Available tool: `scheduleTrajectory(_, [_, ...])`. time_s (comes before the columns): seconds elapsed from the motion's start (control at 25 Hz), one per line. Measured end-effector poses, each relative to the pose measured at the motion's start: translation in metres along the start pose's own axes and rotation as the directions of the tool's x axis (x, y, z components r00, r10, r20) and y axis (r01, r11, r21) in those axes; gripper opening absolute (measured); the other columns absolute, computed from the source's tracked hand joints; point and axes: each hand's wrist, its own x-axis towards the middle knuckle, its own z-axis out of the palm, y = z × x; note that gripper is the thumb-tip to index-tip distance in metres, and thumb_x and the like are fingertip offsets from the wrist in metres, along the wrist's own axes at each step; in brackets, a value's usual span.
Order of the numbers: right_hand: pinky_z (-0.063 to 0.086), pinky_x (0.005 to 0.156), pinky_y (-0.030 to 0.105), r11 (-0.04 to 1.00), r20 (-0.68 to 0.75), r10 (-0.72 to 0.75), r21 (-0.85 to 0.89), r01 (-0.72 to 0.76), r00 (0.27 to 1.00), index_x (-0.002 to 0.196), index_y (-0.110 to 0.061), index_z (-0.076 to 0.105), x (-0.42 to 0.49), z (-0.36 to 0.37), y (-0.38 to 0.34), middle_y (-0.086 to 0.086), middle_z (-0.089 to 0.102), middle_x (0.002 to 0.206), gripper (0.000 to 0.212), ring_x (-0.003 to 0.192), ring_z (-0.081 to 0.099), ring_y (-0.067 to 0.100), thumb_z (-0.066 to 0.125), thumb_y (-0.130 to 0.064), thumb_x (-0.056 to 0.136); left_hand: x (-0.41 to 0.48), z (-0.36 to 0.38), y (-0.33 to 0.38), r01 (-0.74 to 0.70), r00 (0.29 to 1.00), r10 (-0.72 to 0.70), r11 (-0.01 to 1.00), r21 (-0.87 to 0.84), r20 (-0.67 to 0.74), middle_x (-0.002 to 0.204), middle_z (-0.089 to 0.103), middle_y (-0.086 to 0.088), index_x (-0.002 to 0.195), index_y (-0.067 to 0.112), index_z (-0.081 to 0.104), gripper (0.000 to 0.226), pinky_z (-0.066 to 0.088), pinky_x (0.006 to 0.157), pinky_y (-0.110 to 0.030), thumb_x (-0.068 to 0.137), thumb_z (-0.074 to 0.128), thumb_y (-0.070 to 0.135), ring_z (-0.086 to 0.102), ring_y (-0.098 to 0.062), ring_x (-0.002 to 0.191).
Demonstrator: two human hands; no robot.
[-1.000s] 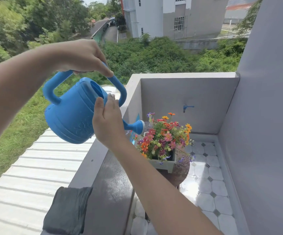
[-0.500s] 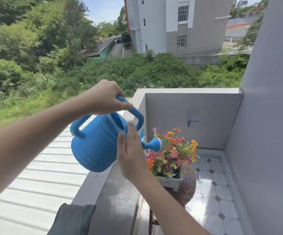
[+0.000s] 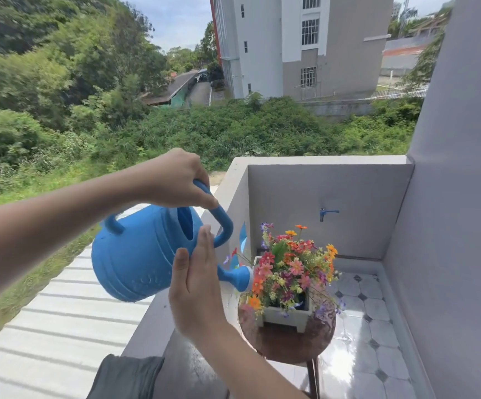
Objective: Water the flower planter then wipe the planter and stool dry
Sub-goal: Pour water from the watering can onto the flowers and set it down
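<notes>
My left hand grips the top handle of a blue plastic watering can, which is tilted with its spout rose touching the left side of the flowers. My right hand presses flat with straight fingers against the can's side near the spout. The flowers, orange, red, pink and purple, fill a small white square planter. The planter stands on a round brown stool whose seat looks wet. A dark grey cloth lies on the ledge at the bottom edge.
A grey parapet ledge runs beside the stool, with a white ribbed roof below it to the left. A blue tap sticks out of the back wall. The wet tiled floor is boxed in by grey walls.
The can and both hands have moved down and to the right in view, and the spout has come closer to the flowers. The camera has tilted up a little.
</notes>
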Motion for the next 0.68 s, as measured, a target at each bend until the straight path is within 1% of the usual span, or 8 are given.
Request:
scheduleTrajectory(0.08, [-0.003, 0.120, 0.029, 1.000, -0.049, -0.015, -0.010, 0.014, 0.999, 0.149, -0.018, -0.007, -0.005, -0.001, 0.000, -0.012, -0.014, 0.157, 0.080, 0.141, -0.017, -0.002, 0.006, -0.063, 0.083, -0.002, -0.002, 0.006, -0.030, 1.000, 0.030, 1.000, -0.003, 0.002, 0.051, 0.055, 0.003, 0.074, 0.016, 0.074, 0.027, 0.036, 0.046, -0.021, 0.078, 0.068, 0.042, 0.047, -0.006, 0.047])
scheduleTrajectory(0.16, [-0.002, 0.120, 0.030, 0.999, -0.092, -0.033, -0.035, 0.030, 0.995, 0.149, -0.017, -0.006, -0.003, -0.004, 0.000, -0.009, -0.013, 0.158, 0.084, 0.142, -0.016, -0.001, 0.004, -0.067, 0.082, -0.002, -0.004, 0.008, -0.053, 0.998, 0.053, 0.999, -0.010, -0.023, 0.051, 0.056, 0.003, 0.074, 0.016, 0.074, 0.028, 0.035, 0.045, -0.020, 0.078, 0.067, 0.042, 0.048, -0.002, 0.049])
scheduleTrajectory(0.2, [-0.001, 0.120, 0.031, 0.998, -0.099, -0.038, -0.047, 0.033, 0.994, 0.149, -0.017, -0.006, 0.000, -0.006, 0.000, -0.009, -0.012, 0.158, 0.083, 0.142, -0.015, 0.000, 0.005, -0.067, 0.083, -0.002, -0.006, 0.008, -0.055, 0.998, 0.054, 0.998, -0.014, -0.041, 0.052, 0.057, 0.002, 0.075, 0.016, 0.074, 0.028, 0.036, 0.045, -0.022, 0.079, 0.066, 0.043, 0.048, -0.003, 0.048])
scheduleTrajectory(0.36, [0.000, 0.120, 0.031, 0.996, -0.049, -0.040, -0.077, 0.036, 0.998, 0.149, -0.019, -0.007, 0.008, -0.012, -0.003, -0.010, -0.012, 0.158, 0.068, 0.143, -0.015, 0.001, 0.015, -0.051, 0.093, -0.004, -0.010, 0.009, -0.041, 0.996, 0.041, 0.999, 0.009, -0.080, 0.056, 0.059, -0.002, 0.079, 0.014, 0.074, 0.029, 0.035, 0.046, -0.023, 0.081, 0.065, 0.042, 0.045, -0.009, 0.048])
scheduleTrajectory(0.48, [0.000, 0.120, 0.030, 0.997, -0.006, -0.040, -0.071, 0.040, 0.999, 0.149, -0.020, -0.007, 0.004, -0.007, -0.006, -0.011, -0.012, 0.158, 0.067, 0.142, -0.014, 0.001, 0.015, -0.050, 0.094, -0.010, -0.011, 0.005, -0.022, 0.998, 0.024, 0.999, 0.031, -0.054, 0.052, 0.056, 0.001, 0.076, 0.014, 0.074, 0.029, 0.036, 0.044, -0.021, 0.081, 0.066, 0.042, 0.044, -0.009, 0.044])
scheduleTrajectory(0.52, [-0.001, 0.120, 0.029, 0.998, 0.006, -0.035, -0.059, 0.035, 0.999, 0.149, -0.020, -0.008, 0.000, -0.005, -0.007, -0.012, -0.013, 0.158, 0.067, 0.142, -0.015, 0.000, 0.014, -0.051, 0.093, -0.012, -0.010, 0.004, -0.018, 0.999, 0.019, 0.999, 0.035, -0.037, 0.052, 0.058, 0.001, 0.076, 0.015, 0.074, 0.029, 0.038, 0.044, -0.022, 0.080, 0.066, 0.043, 0.045, -0.008, 0.044])
scheduleTrajectory(0.6, [-0.003, 0.119, 0.028, 0.999, 0.018, -0.017, -0.028, 0.017, 1.000, 0.148, -0.020, -0.010, -0.009, 0.000, -0.008, -0.013, -0.015, 0.157, 0.068, 0.141, -0.017, -0.002, 0.014, -0.052, 0.092, -0.015, -0.008, 0.003, -0.021, 1.000, 0.021, 0.999, 0.039, 0.001, 0.056, 0.062, -0.001, 0.077, 0.017, 0.075, 0.028, 0.045, 0.051, -0.030, 0.079, 0.066, 0.044, 0.048, -0.008, 0.047])
scheduleTrajectory(0.68, [-0.004, 0.119, 0.028, 1.000, 0.013, -0.003, -0.009, 0.003, 1.000, 0.148, -0.020, -0.010, -0.018, 0.003, -0.009, -0.013, -0.016, 0.156, 0.069, 0.140, -0.018, -0.003, 0.014, -0.051, 0.092, -0.017, -0.006, 0.005, -0.037, 0.999, 0.036, 0.999, 0.038, 0.031, 0.058, 0.065, -0.004, 0.077, 0.019, 0.075, 0.028, 0.047, 0.055, -0.036, 0.078, 0.067, 0.045, 0.049, -0.012, 0.050])
